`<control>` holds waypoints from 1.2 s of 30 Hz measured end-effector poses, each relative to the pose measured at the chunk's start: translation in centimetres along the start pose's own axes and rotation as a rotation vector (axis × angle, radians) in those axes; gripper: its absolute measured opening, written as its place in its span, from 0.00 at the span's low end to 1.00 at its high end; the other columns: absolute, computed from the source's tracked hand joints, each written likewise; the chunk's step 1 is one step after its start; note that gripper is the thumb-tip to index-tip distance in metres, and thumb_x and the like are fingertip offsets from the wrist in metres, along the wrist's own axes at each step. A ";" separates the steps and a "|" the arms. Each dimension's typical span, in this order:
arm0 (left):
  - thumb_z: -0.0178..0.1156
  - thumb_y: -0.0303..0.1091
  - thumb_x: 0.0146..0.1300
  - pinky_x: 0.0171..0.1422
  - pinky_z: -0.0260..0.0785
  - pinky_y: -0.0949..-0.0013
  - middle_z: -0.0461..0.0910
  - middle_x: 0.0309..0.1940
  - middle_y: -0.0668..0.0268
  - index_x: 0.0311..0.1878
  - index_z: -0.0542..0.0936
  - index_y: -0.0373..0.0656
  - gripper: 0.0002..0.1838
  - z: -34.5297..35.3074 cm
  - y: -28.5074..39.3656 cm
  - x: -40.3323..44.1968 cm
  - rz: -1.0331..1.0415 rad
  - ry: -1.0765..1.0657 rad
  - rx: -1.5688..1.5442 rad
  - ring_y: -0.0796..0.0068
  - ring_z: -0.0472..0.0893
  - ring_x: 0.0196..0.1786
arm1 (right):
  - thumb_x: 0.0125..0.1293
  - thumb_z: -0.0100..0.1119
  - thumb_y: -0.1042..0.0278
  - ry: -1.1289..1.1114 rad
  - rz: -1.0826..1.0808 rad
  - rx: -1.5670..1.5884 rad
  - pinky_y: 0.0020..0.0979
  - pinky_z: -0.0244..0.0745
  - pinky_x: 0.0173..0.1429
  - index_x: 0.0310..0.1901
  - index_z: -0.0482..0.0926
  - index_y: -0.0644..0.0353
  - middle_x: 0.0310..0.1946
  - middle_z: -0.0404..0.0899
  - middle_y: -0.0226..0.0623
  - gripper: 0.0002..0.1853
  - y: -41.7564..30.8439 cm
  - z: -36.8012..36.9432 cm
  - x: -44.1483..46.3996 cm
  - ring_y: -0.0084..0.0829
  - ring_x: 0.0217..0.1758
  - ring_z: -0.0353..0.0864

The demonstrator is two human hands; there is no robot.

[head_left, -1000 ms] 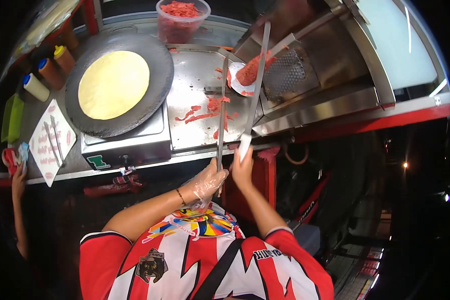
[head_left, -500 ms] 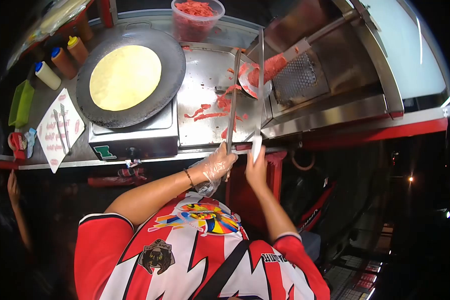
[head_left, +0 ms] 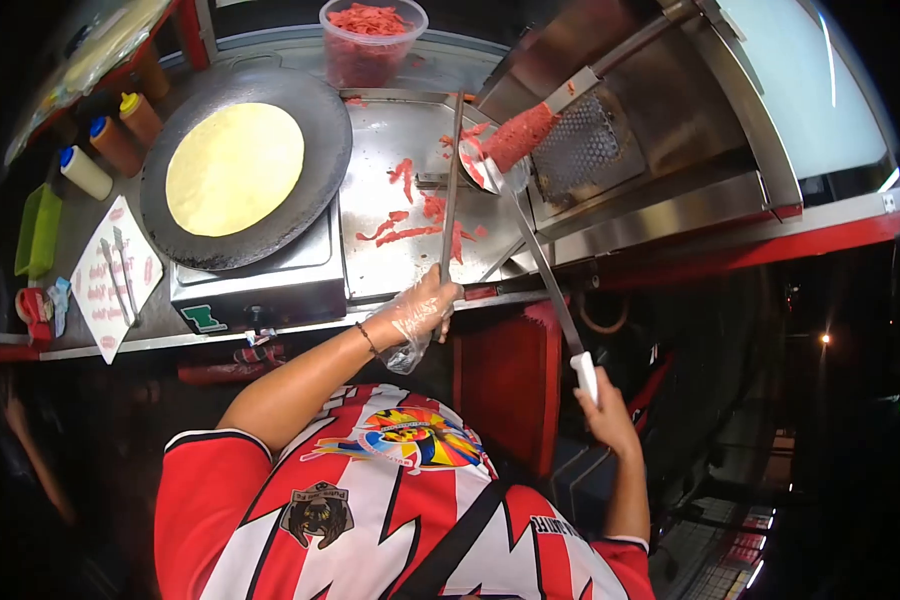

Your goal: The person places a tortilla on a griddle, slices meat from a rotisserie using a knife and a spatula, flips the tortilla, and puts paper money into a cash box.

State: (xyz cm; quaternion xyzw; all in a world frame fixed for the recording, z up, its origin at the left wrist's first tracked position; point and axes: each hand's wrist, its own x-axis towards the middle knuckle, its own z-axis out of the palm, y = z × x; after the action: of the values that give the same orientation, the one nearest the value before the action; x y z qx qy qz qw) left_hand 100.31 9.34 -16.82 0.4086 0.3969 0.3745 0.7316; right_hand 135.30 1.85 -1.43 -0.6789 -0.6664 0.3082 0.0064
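Note:
My left hand (head_left: pixel 425 308), in a clear plastic glove, is wrapped round a long thin metal rod (head_left: pixel 452 190) that points away over the steel tray (head_left: pixel 370 270). My right hand (head_left: pixel 608 408) grips the white handle of a long knife (head_left: pixel 545 265). The knife's tip is at the near end of a red meat roll (head_left: pixel 522 136) on a spit, beside a round white disc (head_left: pixel 470 168). Red meat strips (head_left: pixel 410 235) lie scattered on the tray.
A flatbread (head_left: pixel 235 170) lies on a round black griddle (head_left: pixel 320 190). Behind the tray is a tub (head_left: pixel 362 65) of red shavings. Sauce bottles (head_left: pixel 86 172), tongs (head_left: pixel 120 275) on printed paper (head_left: pixel 102 325) and a green tray (head_left: pixel 38 230) are at the left; a grill (head_left: pixel 595 150) is at the right.
My right hand has moved right and toward my body, swinging the knife to a diagonal. A new strip lies on the tray. The other person's hand at the far left is now dim.

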 end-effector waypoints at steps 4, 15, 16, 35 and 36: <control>0.49 0.41 0.76 0.24 0.75 0.61 0.69 0.22 0.63 0.46 0.63 0.39 0.14 -0.7 -1.6 -4.6 0.044 -0.083 -0.067 0.66 0.75 0.18 | 0.73 0.60 0.67 0.040 0.047 0.122 0.39 0.73 0.33 0.55 0.72 0.63 0.24 0.78 0.46 0.14 -1.9 -1.0 -0.3 0.37 0.26 0.81; 0.51 0.34 0.74 0.24 0.76 0.64 0.68 0.24 0.65 0.44 0.60 0.41 0.11 3.9 -3.2 -6.1 -0.001 -0.027 -0.053 0.70 0.73 0.18 | 0.77 0.55 0.65 0.662 -0.494 0.338 0.39 0.70 0.27 0.50 0.68 0.63 0.25 0.75 0.42 0.11 -15.4 9.7 20.3 0.35 0.21 0.76; 0.51 0.33 0.74 0.24 0.76 0.64 0.68 0.24 0.65 0.44 0.59 0.41 0.11 3.8 -3.2 -6.3 -0.014 -0.024 -0.043 0.71 0.73 0.19 | 0.77 0.54 0.65 0.600 -0.406 0.404 0.41 0.71 0.29 0.50 0.68 0.64 0.26 0.75 0.44 0.12 -16.1 9.9 20.5 0.37 0.23 0.77; 0.47 0.40 0.75 0.26 0.78 0.61 0.69 0.23 0.62 0.54 0.59 0.36 0.17 1.1 -1.7 0.0 -0.009 0.038 0.041 0.67 0.76 0.21 | 0.75 0.56 0.66 0.374 -0.314 0.135 0.53 0.74 0.35 0.59 0.67 0.64 0.31 0.80 0.62 0.17 -4.6 13.8 13.2 0.62 0.37 0.85; 0.47 0.40 0.75 0.26 0.78 0.61 0.69 0.24 0.62 0.54 0.59 0.36 0.17 1.2 -1.8 0.3 0.001 0.028 0.041 0.67 0.76 0.21 | 0.75 0.56 0.66 0.346 -0.282 0.118 0.54 0.73 0.36 0.58 0.67 0.63 0.32 0.80 0.64 0.16 -6.0 12.5 14.4 0.64 0.37 0.85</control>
State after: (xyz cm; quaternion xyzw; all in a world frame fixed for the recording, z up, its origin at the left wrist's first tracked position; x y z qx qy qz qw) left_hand 101.92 8.50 -18.10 0.4184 0.4145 0.3721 0.7175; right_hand 123.45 10.55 -14.89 -0.6202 -0.7245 0.2217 0.2034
